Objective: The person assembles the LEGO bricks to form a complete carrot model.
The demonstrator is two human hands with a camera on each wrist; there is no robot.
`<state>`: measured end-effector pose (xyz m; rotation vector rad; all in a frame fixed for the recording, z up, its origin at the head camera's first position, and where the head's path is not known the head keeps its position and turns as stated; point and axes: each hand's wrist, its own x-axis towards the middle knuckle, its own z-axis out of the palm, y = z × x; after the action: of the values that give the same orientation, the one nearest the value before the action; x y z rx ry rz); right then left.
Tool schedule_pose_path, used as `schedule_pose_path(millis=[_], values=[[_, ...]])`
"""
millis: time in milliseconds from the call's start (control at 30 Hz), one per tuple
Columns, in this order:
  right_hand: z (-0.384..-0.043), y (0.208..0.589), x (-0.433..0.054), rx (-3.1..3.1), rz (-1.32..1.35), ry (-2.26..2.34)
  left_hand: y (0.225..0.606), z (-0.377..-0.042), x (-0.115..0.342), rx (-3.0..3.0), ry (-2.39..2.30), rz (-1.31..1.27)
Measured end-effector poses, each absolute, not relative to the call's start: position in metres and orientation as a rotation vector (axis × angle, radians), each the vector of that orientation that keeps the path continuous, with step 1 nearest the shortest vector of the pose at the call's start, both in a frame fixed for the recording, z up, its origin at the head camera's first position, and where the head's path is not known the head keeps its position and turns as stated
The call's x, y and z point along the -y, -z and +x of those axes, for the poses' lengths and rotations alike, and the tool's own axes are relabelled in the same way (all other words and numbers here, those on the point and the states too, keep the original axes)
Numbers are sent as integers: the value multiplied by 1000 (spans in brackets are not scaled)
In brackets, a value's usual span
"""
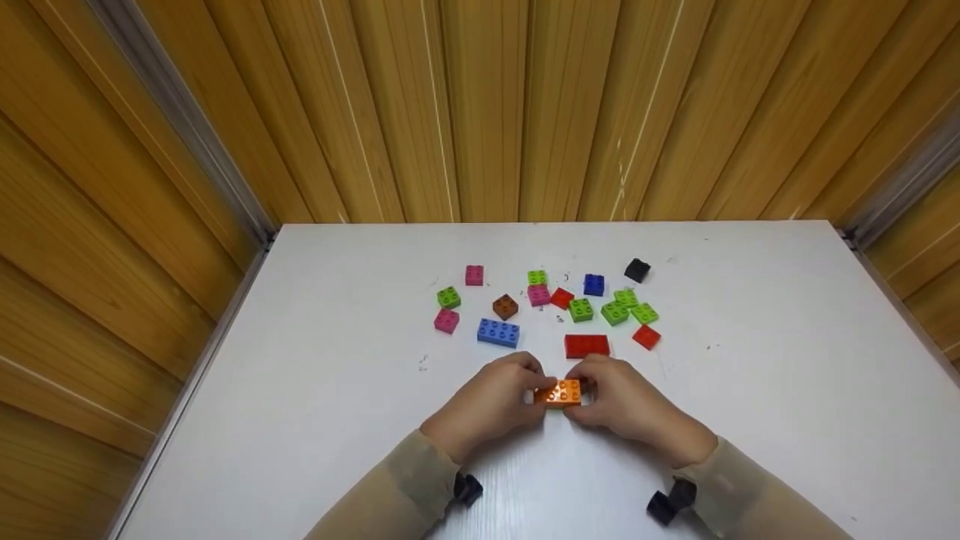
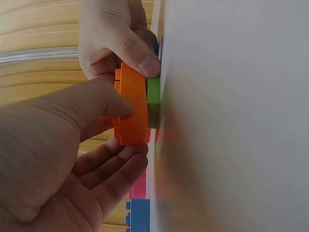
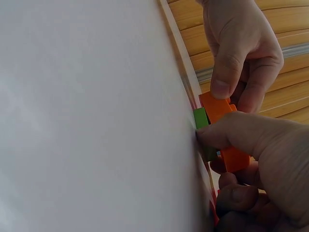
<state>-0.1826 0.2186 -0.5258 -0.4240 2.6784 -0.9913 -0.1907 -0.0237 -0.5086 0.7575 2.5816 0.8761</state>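
Observation:
An orange toy building brick [image 1: 570, 391], studs up, lies between both hands near the middle of the table. My left hand [image 1: 487, 394] pinches its left end, thumb across the near side. Under it sits a green brick [image 2: 153, 104], close to the tabletop. My right hand [image 1: 626, 397] grips the green brick at the right end, with the thumb [image 3: 212, 134] against it. In the right wrist view the orange brick leans at a slight angle to the green one; whether their studs are joined I cannot tell.
Just beyond the hands lie a long red brick [image 1: 586, 345] and a long blue brick [image 1: 498, 332]. Farther back several small bricks are scattered, among them a brown one [image 1: 505, 306] and a black one [image 1: 637, 270]. A wood-patterned wall [image 1: 487, 112] borders the white table [image 1: 337, 300].

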Motion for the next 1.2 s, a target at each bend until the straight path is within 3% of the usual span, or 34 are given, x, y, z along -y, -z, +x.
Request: schedule_pose_path(millis=[300,1200], values=[[-181,523,-223,-2711,-493,1017,508,-192,22,-2603,-865,842],[-179,519,-218,-2657,-517,1069,502,-196,32,-2557,-842,778]])
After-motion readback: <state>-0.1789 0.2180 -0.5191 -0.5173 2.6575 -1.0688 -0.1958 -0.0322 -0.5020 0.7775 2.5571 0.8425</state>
